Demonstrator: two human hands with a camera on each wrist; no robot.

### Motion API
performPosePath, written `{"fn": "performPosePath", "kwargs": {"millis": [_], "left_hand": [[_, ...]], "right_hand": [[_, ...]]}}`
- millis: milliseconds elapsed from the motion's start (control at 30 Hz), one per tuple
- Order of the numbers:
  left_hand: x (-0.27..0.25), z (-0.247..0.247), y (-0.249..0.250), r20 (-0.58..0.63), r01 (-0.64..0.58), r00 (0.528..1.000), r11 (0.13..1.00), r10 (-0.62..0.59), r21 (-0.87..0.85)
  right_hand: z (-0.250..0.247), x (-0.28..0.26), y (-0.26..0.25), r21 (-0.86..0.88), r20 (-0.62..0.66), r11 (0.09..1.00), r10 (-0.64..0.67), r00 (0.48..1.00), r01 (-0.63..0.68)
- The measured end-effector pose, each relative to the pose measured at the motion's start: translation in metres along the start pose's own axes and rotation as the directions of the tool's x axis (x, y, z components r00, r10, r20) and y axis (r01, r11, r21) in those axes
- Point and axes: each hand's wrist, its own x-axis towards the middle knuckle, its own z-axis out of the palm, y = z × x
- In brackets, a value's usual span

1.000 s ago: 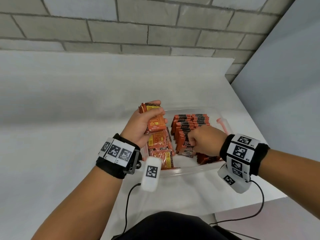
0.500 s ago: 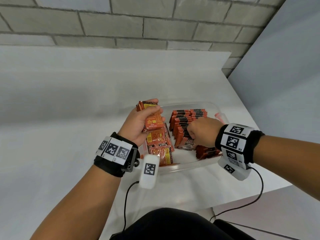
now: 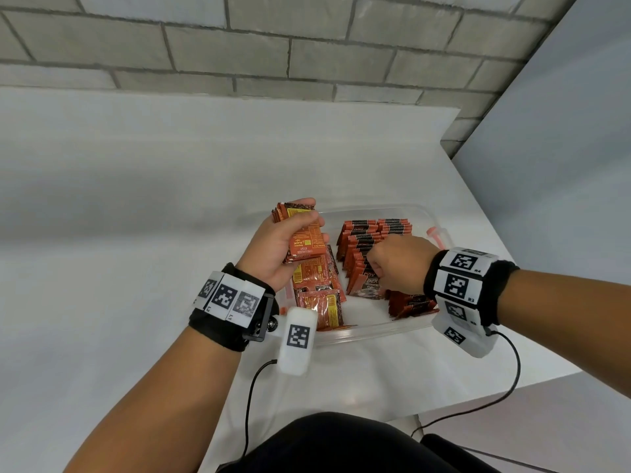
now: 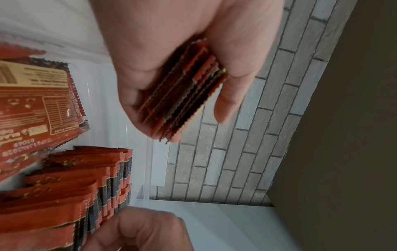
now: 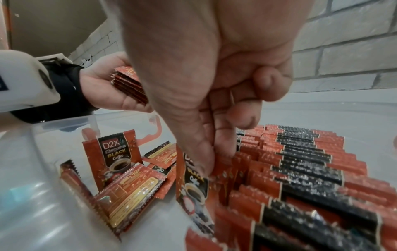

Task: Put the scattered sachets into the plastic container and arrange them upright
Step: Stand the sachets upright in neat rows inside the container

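A stack of sachets (image 3: 302, 233) is gripped by the left hand (image 3: 273, 249) above the plastic container (image 3: 358, 336); inside it, the front upright sachet (image 5: 193, 185) is pinched by the right hand (image 3: 397, 264).

Our left hand (image 3: 273, 247) is raised palm-inward, fingers and thumb curled round a stack of flat orange foil sachets (image 3: 300, 235), forearm angling in from the lower left. Our right hand (image 3: 397, 264) points downward, knuckles up, thumb and forefinger pinching the top edge of an upright orange-and-black sachet (image 5: 193, 183), other fingers tucked.
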Motion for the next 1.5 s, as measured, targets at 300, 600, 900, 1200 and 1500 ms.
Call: {"fn": "performPosePath", "kwargs": {"millis": [300,600,900,1200,1500], "left_hand": [[0.0,0.0,-0.001,-0.003,-0.003,1.0,1.0,0.003,0.006],[-0.001,0.0,-0.001,0.001,0.001,1.0,1.0,-0.001,-0.001],[-0.001,0.0,-0.003,0.031,0.046,0.999,0.997,-0.044,-0.058],[-0.009,0.018,-0.006,0.248,0.046,0.966,0.991,-0.076,0.123],[-0.007,0.015,-0.009,0.141,0.09,0.985,0.994,-0.099,0.069]], "right_hand": [[0.0,-0.001,-0.002,-0.053,0.023,0.998,-0.015,1.0,0.016],[-0.004,-0.005,-0.001,0.039,-0.003,0.999,-0.003,1.0,0.003],[-0.013,-0.015,0.009,0.216,-0.094,0.976,0.037,0.995,-0.016],[-0.032,-0.032,0.0,0.843,-0.359,0.477,0.158,0.92,0.247],[-0.028,-0.032,0.003,0.784,-0.595,0.462,0.367,0.715,0.415]]}}
